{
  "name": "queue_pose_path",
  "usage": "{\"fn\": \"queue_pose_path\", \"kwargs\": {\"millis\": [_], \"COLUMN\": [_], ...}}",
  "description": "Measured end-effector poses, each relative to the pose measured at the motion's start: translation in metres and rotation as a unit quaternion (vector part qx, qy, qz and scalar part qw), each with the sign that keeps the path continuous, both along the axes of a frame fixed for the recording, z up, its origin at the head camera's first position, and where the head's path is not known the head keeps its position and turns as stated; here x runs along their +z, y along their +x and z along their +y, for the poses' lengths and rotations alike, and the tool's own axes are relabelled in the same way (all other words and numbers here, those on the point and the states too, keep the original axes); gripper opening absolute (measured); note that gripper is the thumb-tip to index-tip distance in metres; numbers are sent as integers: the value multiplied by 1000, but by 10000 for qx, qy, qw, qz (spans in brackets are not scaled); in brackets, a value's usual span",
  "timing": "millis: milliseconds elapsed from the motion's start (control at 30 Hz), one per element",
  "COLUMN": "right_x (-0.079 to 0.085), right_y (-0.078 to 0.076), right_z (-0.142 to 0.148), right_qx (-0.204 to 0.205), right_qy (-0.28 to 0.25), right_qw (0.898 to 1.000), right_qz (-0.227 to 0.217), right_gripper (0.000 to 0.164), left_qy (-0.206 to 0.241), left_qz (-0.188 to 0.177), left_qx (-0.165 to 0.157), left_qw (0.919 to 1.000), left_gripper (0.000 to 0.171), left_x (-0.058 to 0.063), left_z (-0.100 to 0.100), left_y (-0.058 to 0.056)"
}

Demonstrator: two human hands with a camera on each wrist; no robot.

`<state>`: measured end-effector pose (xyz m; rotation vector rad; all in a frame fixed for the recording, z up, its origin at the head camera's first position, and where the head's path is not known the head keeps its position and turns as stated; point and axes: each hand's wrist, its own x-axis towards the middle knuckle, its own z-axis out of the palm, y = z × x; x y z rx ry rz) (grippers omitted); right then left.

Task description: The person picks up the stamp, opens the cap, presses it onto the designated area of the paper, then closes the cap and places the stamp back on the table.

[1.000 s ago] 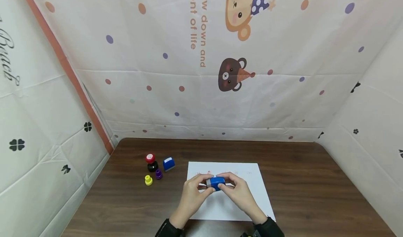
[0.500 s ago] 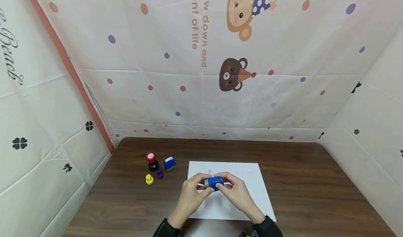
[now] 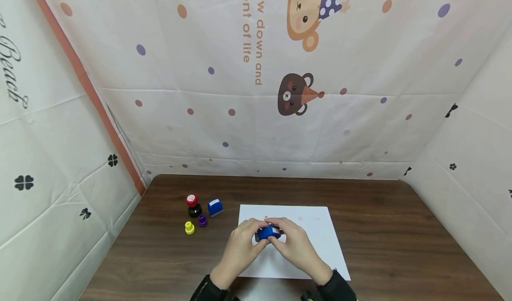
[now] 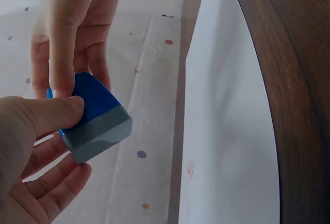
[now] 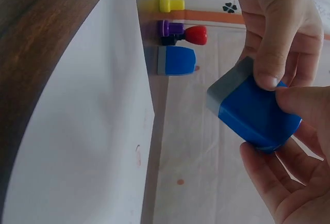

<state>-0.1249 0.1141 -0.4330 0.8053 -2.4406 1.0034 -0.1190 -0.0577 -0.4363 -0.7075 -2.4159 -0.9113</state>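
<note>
Above the sheet of paper, both hands hold one blue stamp with a grey end. My left hand pinches it from the left, near the grey part, with thumb in front and fingers behind. From the right, my right hand grips the blue body between thumb and fingers. In the left wrist view the stamp is tilted, its grey end pointing away from the right hand. The right wrist view shows the stamp held clear of the paper. Small faint reddish marks run along the paper's far part.
Left of the paper on the brown table stand a second blue stamp, a red-and-black stamp, a purple stamp and a yellow stamp. Printed white cloth hangs behind the table and at both sides.
The held stamp has shifted slightly left and turned, so its grey end shows less in the head view. Both hands moved a little with it, keeping hold.
</note>
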Motion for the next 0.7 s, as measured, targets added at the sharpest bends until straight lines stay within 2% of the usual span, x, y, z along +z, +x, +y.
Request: {"fn": "queue_pose_path", "kwargs": {"millis": [133,267,367,500,633,700], "right_x": [1,2,4,6,6,6], "right_y": [-1,0,0,-3,-6,-7], "right_z": [-3,-3,0,11,28,37], "right_qx": [3,106,110,-247,-673,-806], "right_qy": [276,325,258,272,449,526], "right_qw": [9991,9993,9996,9993,9967,9954], "right_qz": [315,150,-13,-36,-24,6], "right_gripper": [45,46,46,44,43,43], "left_qy": [-259,-369,-349,-124,161,223], "left_qz": [78,-126,-432,-876,-1267,-1398], "left_qx": [27,13,151,660,1295,1515], "left_qw": [9996,9992,9983,9939,9833,9783], "left_gripper": [33,34,37,36,30,28], "left_x": [2,2,0,-6,-14,-17], "left_z": [-2,-7,-15,-35,-60,-72], "left_y": [1,1,0,-5,-12,-14]}}
